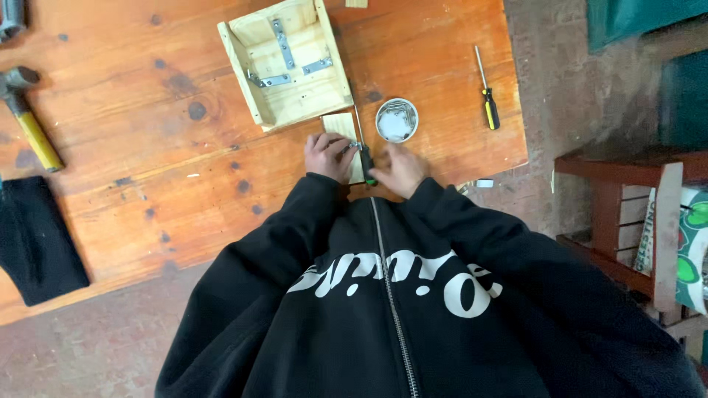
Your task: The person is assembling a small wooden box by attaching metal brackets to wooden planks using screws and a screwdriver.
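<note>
My left hand [329, 155] pins a small wood piece [341, 127] near the table edge [472, 173]; my right hand [398, 168] grips a screwdriver [363, 151]. The open wooden box [286, 63] crowds the far side, with a screw dish [397, 120] just beside my right hand.

Ahead of the hands [365, 158] the box [286, 63] and dish [397, 120] stood close; bare table [147, 147] lay open leftward, up to the hammer [26, 114].
</note>
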